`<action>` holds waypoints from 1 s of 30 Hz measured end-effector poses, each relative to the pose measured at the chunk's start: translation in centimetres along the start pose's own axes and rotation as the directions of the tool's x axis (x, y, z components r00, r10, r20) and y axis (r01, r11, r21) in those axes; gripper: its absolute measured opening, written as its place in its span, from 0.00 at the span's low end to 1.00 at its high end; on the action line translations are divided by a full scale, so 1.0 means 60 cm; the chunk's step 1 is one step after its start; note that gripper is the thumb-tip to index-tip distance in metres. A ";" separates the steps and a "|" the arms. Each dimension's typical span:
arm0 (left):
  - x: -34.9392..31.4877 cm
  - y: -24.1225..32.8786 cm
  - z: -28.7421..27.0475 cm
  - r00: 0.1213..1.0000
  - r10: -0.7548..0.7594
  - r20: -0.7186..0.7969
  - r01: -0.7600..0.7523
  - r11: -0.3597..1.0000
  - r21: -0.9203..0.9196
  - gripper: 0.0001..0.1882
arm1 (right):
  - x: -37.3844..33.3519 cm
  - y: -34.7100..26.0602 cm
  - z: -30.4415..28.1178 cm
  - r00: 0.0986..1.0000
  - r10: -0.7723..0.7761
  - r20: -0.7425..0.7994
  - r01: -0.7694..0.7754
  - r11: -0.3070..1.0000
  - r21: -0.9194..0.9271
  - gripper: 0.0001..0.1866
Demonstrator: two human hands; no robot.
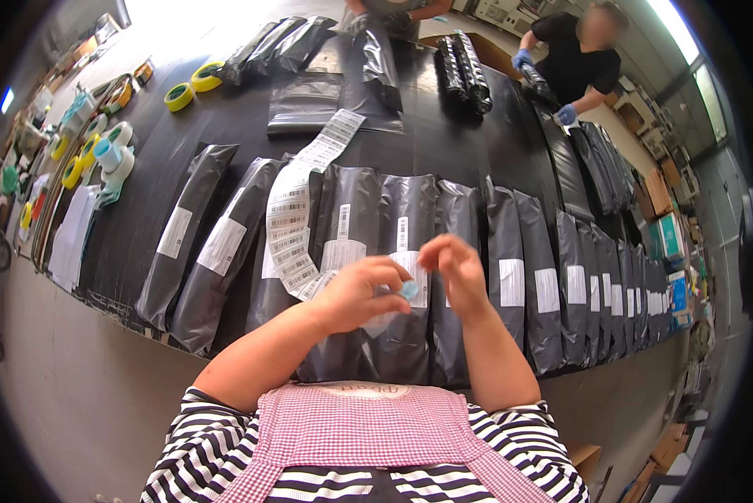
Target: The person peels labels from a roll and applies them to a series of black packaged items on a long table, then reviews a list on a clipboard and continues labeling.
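Over the near edge of the table, my left hand [361, 293] is closed on a long strip of barcode labels [289, 222], which curls away across the bags to the far left. A small light-blue piece [408, 289] shows at its fingertips; its kind is unclear. Beside it, my right hand [459, 267] is raised with fingers bent together, slightly blurred; anything in them is too small to make out. Under both hands lie grey plastic mailing bags, one with a white label [343, 251] and another bag [408, 201] bearing a narrow barcode sticker.
More labelled grey bags [511, 281] line the black table [225, 117] to the right. Yellow tape rolls [178, 97] and black bags [284, 46] lie at the far left. A co-worker in blue gloves [566, 114] handles a black parcel; another person's gloved hands [360, 23] are at the far side.
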State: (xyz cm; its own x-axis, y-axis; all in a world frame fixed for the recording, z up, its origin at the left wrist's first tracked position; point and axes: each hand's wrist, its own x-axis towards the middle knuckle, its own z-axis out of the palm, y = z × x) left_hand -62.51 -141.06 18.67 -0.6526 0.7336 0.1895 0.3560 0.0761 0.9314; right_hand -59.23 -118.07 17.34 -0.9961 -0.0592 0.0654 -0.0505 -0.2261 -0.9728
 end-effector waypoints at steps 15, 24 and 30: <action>0.009 0.125 -0.082 1.000 0.008 0.029 -0.013 0.985 0.171 0.08 | -0.088 -0.063 0.126 0.988 -0.083 -0.130 0.044 0.959 -0.279 0.22; 0.000 0.110 -0.088 1.000 0.009 0.022 -0.013 0.984 0.179 0.09 | -0.115 -0.079 0.155 0.922 -0.385 -0.042 0.227 0.625 -0.747 0.08; 0.001 0.093 -0.063 0.994 0.089 0.059 -0.100 0.969 0.225 0.11 | -0.142 -0.087 0.176 0.926 -0.066 -0.372 -0.120 0.882 -0.456 0.09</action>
State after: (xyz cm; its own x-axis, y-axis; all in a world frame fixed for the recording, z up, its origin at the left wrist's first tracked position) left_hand -63.08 -143.15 25.03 -0.5778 0.7761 0.2526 0.5610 0.1528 0.8136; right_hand -49.69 -126.66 24.23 -0.9459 0.3216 0.0421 0.0422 0.2507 -0.9671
